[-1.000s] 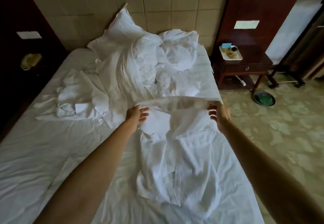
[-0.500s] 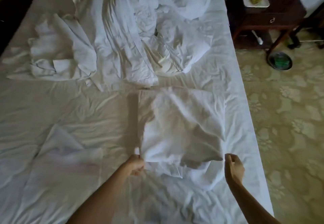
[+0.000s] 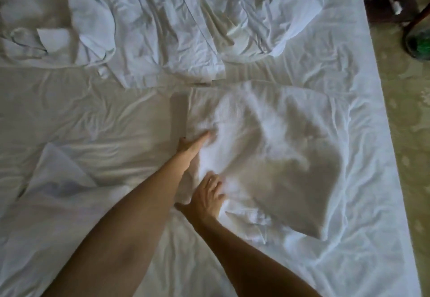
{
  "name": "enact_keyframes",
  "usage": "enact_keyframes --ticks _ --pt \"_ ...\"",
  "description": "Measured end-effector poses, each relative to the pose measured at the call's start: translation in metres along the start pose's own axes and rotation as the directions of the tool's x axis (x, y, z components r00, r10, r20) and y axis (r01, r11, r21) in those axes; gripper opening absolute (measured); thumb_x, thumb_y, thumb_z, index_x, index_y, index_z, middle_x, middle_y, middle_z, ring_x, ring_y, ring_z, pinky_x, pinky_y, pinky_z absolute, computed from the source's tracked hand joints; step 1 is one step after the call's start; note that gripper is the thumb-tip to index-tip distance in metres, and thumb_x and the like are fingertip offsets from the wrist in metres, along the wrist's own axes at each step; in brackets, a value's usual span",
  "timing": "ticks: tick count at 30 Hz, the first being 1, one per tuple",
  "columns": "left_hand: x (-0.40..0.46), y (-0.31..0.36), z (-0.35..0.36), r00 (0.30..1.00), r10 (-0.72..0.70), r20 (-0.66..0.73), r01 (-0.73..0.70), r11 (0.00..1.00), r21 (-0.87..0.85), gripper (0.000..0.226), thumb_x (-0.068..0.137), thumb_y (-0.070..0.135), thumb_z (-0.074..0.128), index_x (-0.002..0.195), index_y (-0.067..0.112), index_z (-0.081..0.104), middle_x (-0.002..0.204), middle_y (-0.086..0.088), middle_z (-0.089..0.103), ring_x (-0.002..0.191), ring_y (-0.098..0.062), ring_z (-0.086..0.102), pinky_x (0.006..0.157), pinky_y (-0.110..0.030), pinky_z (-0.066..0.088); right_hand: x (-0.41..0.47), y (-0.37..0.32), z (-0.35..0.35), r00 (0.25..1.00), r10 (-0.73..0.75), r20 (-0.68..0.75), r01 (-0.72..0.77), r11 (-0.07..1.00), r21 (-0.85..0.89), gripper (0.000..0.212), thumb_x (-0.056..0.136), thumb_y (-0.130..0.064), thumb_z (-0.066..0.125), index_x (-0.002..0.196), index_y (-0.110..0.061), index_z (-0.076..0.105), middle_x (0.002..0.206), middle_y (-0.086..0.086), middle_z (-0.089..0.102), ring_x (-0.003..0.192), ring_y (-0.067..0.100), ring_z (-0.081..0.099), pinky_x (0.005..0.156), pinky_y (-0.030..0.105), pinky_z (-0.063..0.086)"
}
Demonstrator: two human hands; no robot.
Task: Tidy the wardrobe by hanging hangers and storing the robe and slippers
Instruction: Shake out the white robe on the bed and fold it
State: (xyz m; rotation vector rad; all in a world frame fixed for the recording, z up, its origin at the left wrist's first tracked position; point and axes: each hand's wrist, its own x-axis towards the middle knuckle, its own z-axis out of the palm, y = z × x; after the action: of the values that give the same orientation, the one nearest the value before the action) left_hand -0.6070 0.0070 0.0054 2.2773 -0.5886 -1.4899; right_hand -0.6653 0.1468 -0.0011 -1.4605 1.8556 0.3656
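While the bed [image 3: 81, 115] fills nearly the whole view, its white sheet creased all over, a strip of pale patterned floor [image 3: 409, 133] runs down the right edge. Across the far part of the mattress lies a heap of rumpled bedding [image 3: 167, 29], and at the far left of it sits another bundle of white cloth [image 3: 46, 40] with a flat square flap showing. Nearer, on the right half of the bed, the robe [image 3: 274, 152] lies folded into a rough rectangle, its far edge just below the bedding and its near right corner close to the mattress edge. A loose flap of white cloth [image 3: 62, 175] lies on the sheet to the left, well apart from the robe.

Both bare arms reach in from the bottom. Left hand [image 3: 193, 145] rests at the robe's left edge, fingers straight and pointing away, laid flat against the fold. Right hand [image 3: 208, 197] sits just nearer, at the robe's near left corner, fingers spread and pressing down on the fabric, thumb out to the left on the sheet. Neither hand grips anything.

At the top right corner a dark furniture leg [image 3: 416, 15] and something green [image 3: 418, 45] stand on the floor, too blurred to name.
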Motion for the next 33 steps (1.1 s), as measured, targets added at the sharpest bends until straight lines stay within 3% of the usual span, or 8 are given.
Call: enact_keyframes --ticks 4,9,13,16,20,23,28,33 --pt "0.019 0.005 0.002 0.999 0.035 0.031 -0.037 0.997 0.073 0.062 0.071 0.045 0.086 0.112 0.009 0.056 0.103 -0.004 0.065 0.091 -0.021 0.064 0.075 -0.026 0.049 0.031 -0.003 0.025 0.983 0.062 -0.175 -0.089 0.985 -0.149 0.119 0.061 -0.048 0.085 0.147 -0.001 0.017 0.137 0.021 0.037 0.123 0.038 0.04 0.092 0.048 0.044" --pt "-0.004 0.023 0.012 0.977 0.212 0.026 -0.214 0.965 0.151 0.029 0.075 0.033 0.078 0.08 0.012 0.059 0.078 -0.002 0.062 0.078 -0.024 0.062 0.064 -0.031 0.047 0.035 0.034 -0.017 0.984 0.005 -0.176 0.036 0.972 0.23 0.053 0.078 -0.028 0.07 0.125 -0.014 0.051 0.114 0.004 0.06 0.102 0.025 0.061 0.079 0.036 0.054" --pt "-0.057 0.057 0.066 0.936 0.35 0.035 -0.352 0.93 0.104 0.028 0.074 0.033 0.076 0.083 0.008 0.065 0.086 -0.006 0.071 0.084 -0.026 0.066 0.073 -0.033 0.053 0.008 0.111 -0.076 0.992 0.089 -0.086 0.023 0.551 0.834 0.025 0.061 -0.029 0.062 0.081 -0.016 0.07 0.069 -0.005 0.069 0.064 0.017 0.063 0.056 0.033 0.053" --pt "-0.096 0.08 0.138 0.891 0.416 0.185 -0.435 0.897 0.078 0.046 0.07 0.041 0.073 0.097 0.004 0.073 0.095 -0.011 0.076 0.088 -0.023 0.072 0.076 -0.034 0.059 -0.013 0.192 -0.115 0.975 0.218 0.036 -0.105 0.313 0.944 0.033 0.052 -0.022 0.068 0.082 -0.01 0.074 0.069 0.004 0.072 0.064 0.023 0.066 0.054 0.034 0.054" --pt "-0.146 0.092 0.241 0.809 0.437 0.393 -0.523 0.84 0.142 0.051 0.07 0.044 0.072 0.099 0.003 0.071 0.098 -0.013 0.075 0.089 -0.025 0.072 0.075 -0.033 0.058 -0.019 0.294 -0.13 0.933 0.336 0.129 -0.181 0.131 0.975 0.054 0.049 -0.021 0.071 0.101 -0.01 0.073 0.091 0.024 0.074 0.084 0.041 0.07 0.074 0.058 0.057" --pt "-0.16 0.081 0.301 0.777 0.395 0.491 -0.545 0.812 0.209 0.049 0.07 0.05 0.07 0.096 0.008 0.068 0.092 -0.012 0.075 0.085 -0.027 0.073 0.079 -0.037 0.06 -0.017 0.344 -0.126 0.911 0.37 0.181 -0.244 0.131 0.961 0.052 0.056 -0.019 0.069 0.104 0.001 0.07 0.088 0.028 0.071 0.079 0.04 0.068 0.069 0.049 0.057" --pt "-0.161 0.064 0.33 0.703 0.476 0.528 -0.683 0.66 0.314 0.041 0.085 0.057 0.067 0.091 0.016 0.067 0.084 -0.001 0.075 0.081 -0.022 0.071 0.08 -0.036 0.057 -0.015 0.371 -0.136 0.962 0.272 0.003 -0.119 0.409 0.905 0.05 0.065 -0.045 0.076 0.104 -0.017 0.065 0.097 0.011 0.073 0.089 0.025 0.071 0.065 0.029 0.055" --pt "-0.116 0.075 0.269 0.443 0.894 -0.07 -0.835 0.44 0.332 0.053 0.077 0.045 0.078 0.117 0.016 0.06 0.107 -0.001 0.062 0.101 -0.022 0.059 0.084 -0.036 0.046 0.045 0.386 -0.181 0.99 0.132 -0.041 -0.02 0.431 0.902 0.091 0.071 -0.053 0.083 0.145 -0.025 0.039 0.133 -0.002 0.06 0.115 0.017 0.063 0.09 0.033 0.055"
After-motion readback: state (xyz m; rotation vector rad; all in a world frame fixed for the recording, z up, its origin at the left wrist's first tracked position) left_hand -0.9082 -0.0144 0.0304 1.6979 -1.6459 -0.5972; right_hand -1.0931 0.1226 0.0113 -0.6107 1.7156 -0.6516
